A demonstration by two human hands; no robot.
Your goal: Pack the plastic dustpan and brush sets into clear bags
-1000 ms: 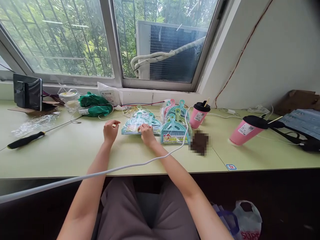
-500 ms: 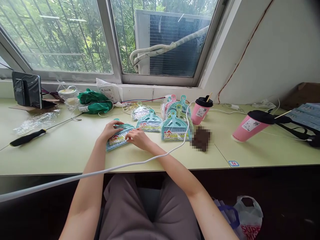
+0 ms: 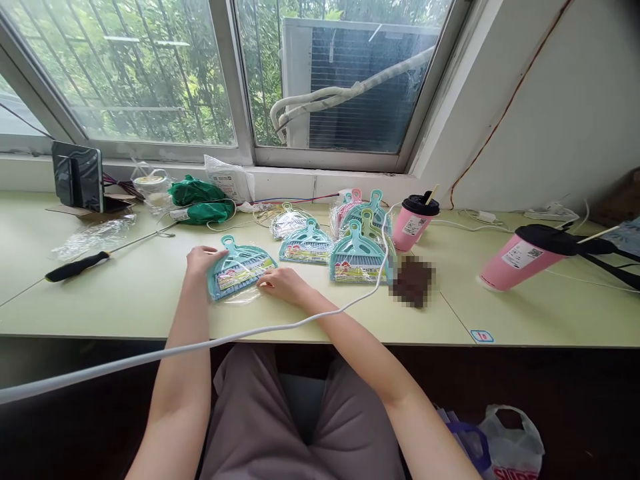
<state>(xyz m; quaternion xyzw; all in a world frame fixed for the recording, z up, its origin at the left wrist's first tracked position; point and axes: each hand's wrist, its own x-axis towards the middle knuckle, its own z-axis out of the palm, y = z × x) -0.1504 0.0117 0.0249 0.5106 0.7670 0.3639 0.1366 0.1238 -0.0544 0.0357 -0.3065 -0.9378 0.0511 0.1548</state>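
Note:
A teal mini dustpan-and-brush set in a clear packet (image 3: 239,268) lies on the pale green desk (image 3: 140,300) in front of me. My left hand (image 3: 201,260) grips its left edge with curled fingers. My right hand (image 3: 283,285) pinches the packet's lower right corner. Behind it lie a second teal set (image 3: 306,245) and a third (image 3: 356,260). A bundle of pink and teal sets (image 3: 359,208) leans further back.
A white cable (image 3: 280,327) crosses the desk over my right arm. Two pink cups (image 3: 416,221) (image 3: 531,257) stand to the right. A long black-handled tool (image 3: 80,265), a green bag (image 3: 197,200) and a phone (image 3: 77,177) are at the left. A plastic bag (image 3: 505,443) sits on the floor.
I took one packaged set off the pile and drew it toward me and to the left. Both hands now hold it flat on the desk.

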